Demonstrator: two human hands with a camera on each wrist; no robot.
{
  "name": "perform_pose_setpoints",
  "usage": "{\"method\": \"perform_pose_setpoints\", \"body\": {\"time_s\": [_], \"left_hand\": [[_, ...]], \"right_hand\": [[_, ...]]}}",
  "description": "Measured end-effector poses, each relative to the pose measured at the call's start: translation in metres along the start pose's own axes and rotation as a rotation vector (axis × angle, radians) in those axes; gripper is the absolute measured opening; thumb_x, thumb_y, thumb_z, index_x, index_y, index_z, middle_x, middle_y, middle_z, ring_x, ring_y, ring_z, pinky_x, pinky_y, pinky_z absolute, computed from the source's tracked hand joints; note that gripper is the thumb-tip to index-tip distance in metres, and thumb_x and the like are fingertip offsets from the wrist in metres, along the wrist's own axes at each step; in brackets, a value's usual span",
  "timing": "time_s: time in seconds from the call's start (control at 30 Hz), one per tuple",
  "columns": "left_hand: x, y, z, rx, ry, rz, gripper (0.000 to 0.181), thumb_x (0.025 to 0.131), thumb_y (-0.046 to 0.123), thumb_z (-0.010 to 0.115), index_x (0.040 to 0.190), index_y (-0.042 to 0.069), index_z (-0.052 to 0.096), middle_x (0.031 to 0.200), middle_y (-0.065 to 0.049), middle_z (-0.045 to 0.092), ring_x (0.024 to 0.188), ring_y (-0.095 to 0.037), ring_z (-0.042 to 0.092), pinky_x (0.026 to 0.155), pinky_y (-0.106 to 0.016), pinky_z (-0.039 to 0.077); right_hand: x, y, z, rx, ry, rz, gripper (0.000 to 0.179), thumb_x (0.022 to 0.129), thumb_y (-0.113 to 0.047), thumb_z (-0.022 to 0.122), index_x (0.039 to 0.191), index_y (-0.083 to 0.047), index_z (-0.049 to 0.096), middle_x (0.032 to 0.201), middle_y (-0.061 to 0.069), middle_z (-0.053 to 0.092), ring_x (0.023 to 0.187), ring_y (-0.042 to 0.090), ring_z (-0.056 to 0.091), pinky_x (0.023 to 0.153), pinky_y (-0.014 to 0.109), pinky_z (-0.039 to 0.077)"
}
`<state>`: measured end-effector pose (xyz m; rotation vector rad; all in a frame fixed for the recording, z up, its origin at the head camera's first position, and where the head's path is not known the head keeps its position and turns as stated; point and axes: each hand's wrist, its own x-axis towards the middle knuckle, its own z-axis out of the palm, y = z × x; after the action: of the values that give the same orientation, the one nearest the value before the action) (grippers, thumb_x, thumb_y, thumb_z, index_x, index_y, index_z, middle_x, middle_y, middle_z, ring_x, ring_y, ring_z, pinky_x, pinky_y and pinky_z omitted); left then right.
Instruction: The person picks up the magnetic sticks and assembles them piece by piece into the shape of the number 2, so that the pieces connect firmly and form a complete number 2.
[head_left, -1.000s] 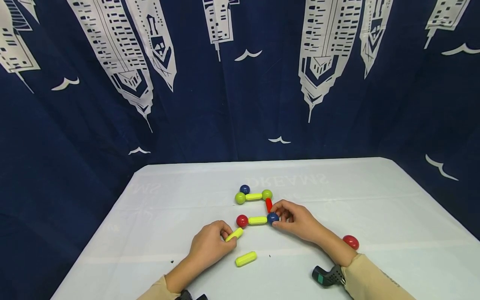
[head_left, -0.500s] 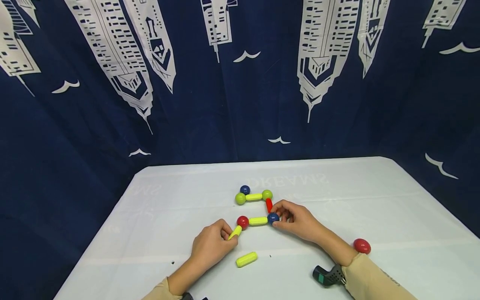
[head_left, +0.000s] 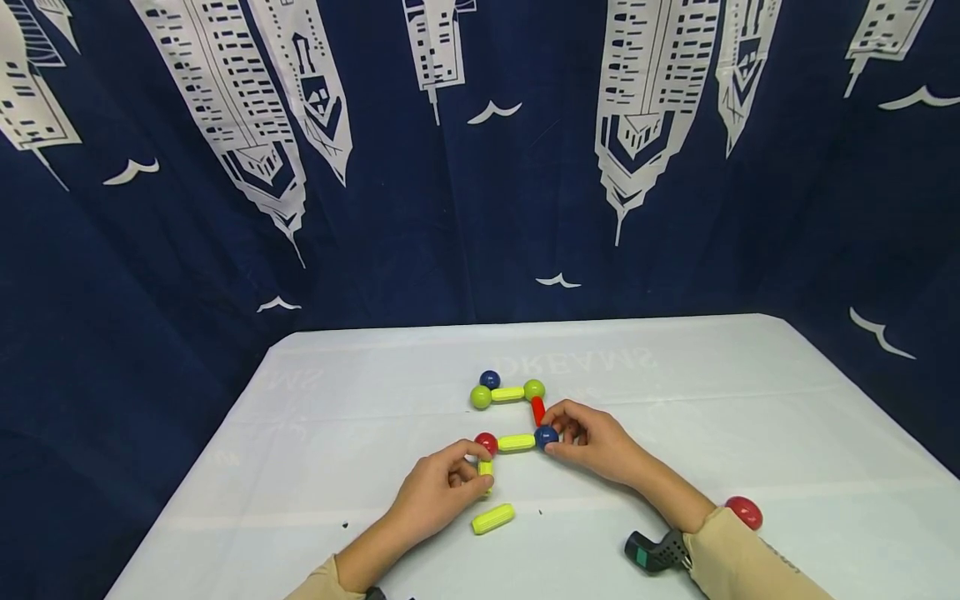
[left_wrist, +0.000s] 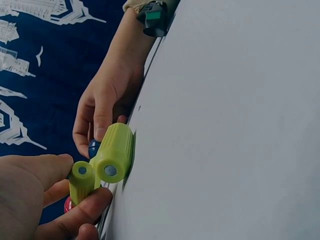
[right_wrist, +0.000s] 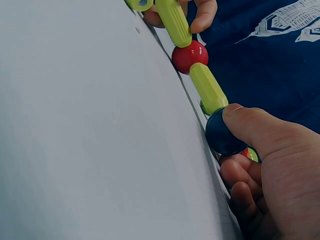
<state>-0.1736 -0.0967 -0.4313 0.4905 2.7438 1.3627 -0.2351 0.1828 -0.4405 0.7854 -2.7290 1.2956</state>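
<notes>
My left hand point(head_left: 441, 493) pinches a yellow-green magnetic rod point(left_wrist: 81, 181) between thumb and fingers. One end of this rod meets a red ball point(right_wrist: 190, 57), and the rod points toward me. From the red ball another yellow-green rod point(head_left: 516, 443) runs across to a dark blue ball point(right_wrist: 222, 133), which my right hand point(head_left: 596, 443) grips with thumb and fingertips. A red rod point(head_left: 538, 410) links that blue ball to a green ball point(head_left: 534, 389) farther back. A loose yellow-green rod point(head_left: 492, 519) lies in front, close to my left hand.
At the back, a rod point(head_left: 507, 394) joins the green ball to a second green ball point(head_left: 481, 397), with a blue ball point(head_left: 490, 380) touching it. A loose red ball point(head_left: 745, 512) sits beside my right sleeve. The white table point(head_left: 337, 417) meets a dark blue curtain point(head_left: 450, 208).
The rod in my left hand has swung from a slant to pointing toward me, its end at the red ball. The loose red ball has rolled rightward and nearer. My right hand stays put.
</notes>
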Motion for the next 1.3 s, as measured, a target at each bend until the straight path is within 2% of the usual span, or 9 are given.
{"method": "perform_pose_setpoints", "body": {"time_s": [0.33, 0.6, 0.83, 1.0, 1.13, 1.2, 1.3], "left_hand": [[0.001, 0.002, 0.0, 0.067, -0.003, 0.045, 0.03, 0.087, 0.029, 0.077, 0.115, 0.023, 0.069, 0.084, 0.012, 0.068, 0.057, -0.001, 0.044, 0.05, -0.018, 0.032], [0.001, 0.001, 0.002, 0.077, 0.012, 0.07, 0.033, 0.086, 0.027, 0.079, 0.117, 0.023, 0.069, 0.089, 0.008, 0.068, 0.056, 0.0, 0.043, 0.049, -0.018, 0.033], [0.004, 0.001, -0.003, 0.076, -0.053, 0.087, 0.033, 0.088, 0.029, 0.076, 0.118, 0.022, 0.064, 0.092, 0.004, 0.064, 0.059, -0.002, 0.047, 0.053, -0.018, 0.039], [0.016, 0.002, -0.015, 0.093, -0.108, 0.044, 0.043, 0.092, 0.029, 0.071, 0.13, 0.016, 0.054, 0.109, -0.007, 0.058, 0.067, -0.008, 0.052, 0.059, -0.022, 0.045], [0.033, 0.004, -0.019, 0.105, -0.13, 0.028, 0.051, 0.094, 0.027, 0.068, 0.14, 0.015, 0.051, 0.126, -0.015, 0.055, 0.072, -0.012, 0.052, 0.064, -0.023, 0.046], [0.042, 0.004, -0.018, 0.1, -0.133, 0.028, 0.049, 0.095, 0.026, 0.067, 0.141, 0.017, 0.053, 0.129, -0.014, 0.056, 0.072, -0.013, 0.051, 0.064, -0.024, 0.045], [0.053, 0.002, -0.015, 0.097, -0.118, 0.041, 0.041, 0.096, 0.025, 0.066, 0.136, 0.018, 0.059, 0.125, -0.009, 0.061, 0.073, -0.013, 0.051, 0.064, -0.024, 0.045]], "right_hand": [[-0.003, -0.002, -0.003, -0.003, 0.01, 0.008, 0.032, 0.085, -0.024, 0.08, 0.113, -0.024, 0.063, 0.092, -0.006, 0.062, 0.076, 0.008, 0.054, 0.064, 0.02, 0.047], [-0.005, -0.003, -0.004, -0.008, 0.028, 0.046, 0.032, 0.085, -0.023, 0.08, 0.113, -0.024, 0.064, 0.092, -0.006, 0.063, 0.078, 0.009, 0.055, 0.065, 0.02, 0.048], [-0.007, 0.0, -0.003, -0.01, 0.039, 0.03, 0.033, 0.085, -0.023, 0.08, 0.113, -0.021, 0.064, 0.093, -0.004, 0.064, 0.078, 0.007, 0.055, 0.065, 0.019, 0.048], [-0.006, 0.001, -0.002, -0.01, 0.042, 0.019, 0.033, 0.085, -0.024, 0.08, 0.114, -0.02, 0.064, 0.093, -0.004, 0.064, 0.078, 0.008, 0.055, 0.065, 0.019, 0.048], [-0.005, -0.001, -0.003, -0.004, 0.051, 0.015, 0.032, 0.086, -0.022, 0.079, 0.114, -0.018, 0.065, 0.096, -0.001, 0.064, 0.079, 0.008, 0.055, 0.065, 0.02, 0.048], [-0.004, -0.003, -0.003, -0.002, 0.051, 0.017, 0.031, 0.087, -0.022, 0.078, 0.115, -0.018, 0.064, 0.099, 0.0, 0.064, 0.079, 0.009, 0.055, 0.066, 0.02, 0.048], [-0.003, -0.013, -0.004, -0.013, 0.044, 0.02, 0.03, 0.089, -0.022, 0.076, 0.117, -0.017, 0.064, 0.106, 0.001, 0.063, 0.082, 0.01, 0.056, 0.068, 0.021, 0.049]]}}
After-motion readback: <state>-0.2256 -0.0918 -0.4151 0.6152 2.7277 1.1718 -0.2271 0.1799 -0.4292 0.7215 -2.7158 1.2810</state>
